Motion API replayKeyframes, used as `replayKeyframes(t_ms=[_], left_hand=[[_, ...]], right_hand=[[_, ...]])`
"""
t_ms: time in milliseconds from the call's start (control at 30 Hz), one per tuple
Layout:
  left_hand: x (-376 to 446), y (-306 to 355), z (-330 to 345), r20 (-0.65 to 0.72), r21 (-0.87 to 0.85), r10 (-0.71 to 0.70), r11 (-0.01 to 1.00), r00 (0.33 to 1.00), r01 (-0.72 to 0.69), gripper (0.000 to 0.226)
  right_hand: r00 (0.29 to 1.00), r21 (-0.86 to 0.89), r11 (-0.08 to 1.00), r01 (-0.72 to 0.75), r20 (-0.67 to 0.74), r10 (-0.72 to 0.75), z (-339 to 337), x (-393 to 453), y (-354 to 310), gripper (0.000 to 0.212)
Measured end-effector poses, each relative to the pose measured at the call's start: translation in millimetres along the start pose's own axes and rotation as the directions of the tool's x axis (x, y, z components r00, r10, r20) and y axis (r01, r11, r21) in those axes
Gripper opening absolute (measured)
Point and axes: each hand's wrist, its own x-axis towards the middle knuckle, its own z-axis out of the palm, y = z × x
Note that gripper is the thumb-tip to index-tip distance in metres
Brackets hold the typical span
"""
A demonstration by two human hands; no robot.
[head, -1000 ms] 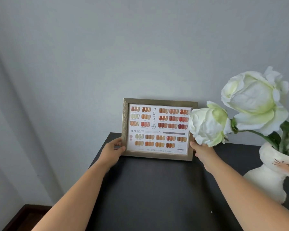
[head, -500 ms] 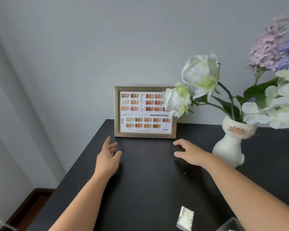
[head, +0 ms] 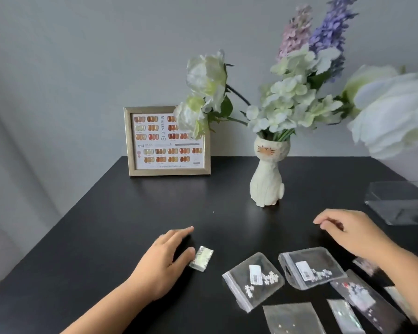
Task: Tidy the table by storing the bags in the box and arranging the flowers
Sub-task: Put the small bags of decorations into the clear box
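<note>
white cat vase [head: 267, 182] behind bags [head: 253, 279]

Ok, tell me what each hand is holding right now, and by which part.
Nothing is held. The left hand lies open beside the small packet; the right hand hovers open.

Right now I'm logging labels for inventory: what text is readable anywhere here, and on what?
"MIGEEN C": vertical heading on the nail-colour chart in the gold picture frame.
"024": lower left of the same chart.
Other chart lines: too small to read.
Barcode stickers on the two clear zip bags: blurred.
White cat-shaped vase: drawn whiskers, no text.
</note>
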Motion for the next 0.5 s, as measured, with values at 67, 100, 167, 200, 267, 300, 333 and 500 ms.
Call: replayKeyframes(t_ms=[67,100,167,200,267,300,333,500], left_hand=[[-2,12,12,0.021,0.035,0.048,0.998,0.999,-0.049,0.049],[-2,16,16,0.026,0.067,0.071,0.995,0.997,-0.073,0.049],[4,22,21,0.03,0.128,0.097,0.987,0.995,-0.1,0.045],[7,24,23,0.021,0.148,0.09,0.985,0.996,-0.092,0.042],[15,28,23,-0.027,0.173,0.055,0.984,0.998,-0.049,0.035],[19,30,24,-0.053,0.187,0.036,0.982,0.998,-0.025,0.033],[23,32,25,-0.073,0.201,0.018,0.98,0.997,-0.003,0.032],[38,47,36,-0.088,0.162,0.002,0.987,0.996,0.012,0.023]], right_hand=[[0.987,0.088,0.995,-0.051,-0.146,0.064,2,-5,20,0.048],[0.975,0.158,0.985,-0.068,-0.2,0.1,2,-8,25,0.048],[0.958,0.246,0.967,-0.065,-0.254,0.129,4,-10,27,0.043],[0.965,0.249,0.967,-0.048,-0.237,0.109,6,-10,26,0.042],[0.983,0.262,0.965,-0.022,-0.172,0.069,11,-12,24,0.042],[0.986,0.295,0.955,-0.022,-0.15,0.069,13,-14,24,0.041],[0.987,0.333,0.942,-0.034,-0.139,0.084,13,-16,24,0.039],[0.975,0.45,0.888,-0.096,-0.139,0.176,12,-21,24,0.034]])
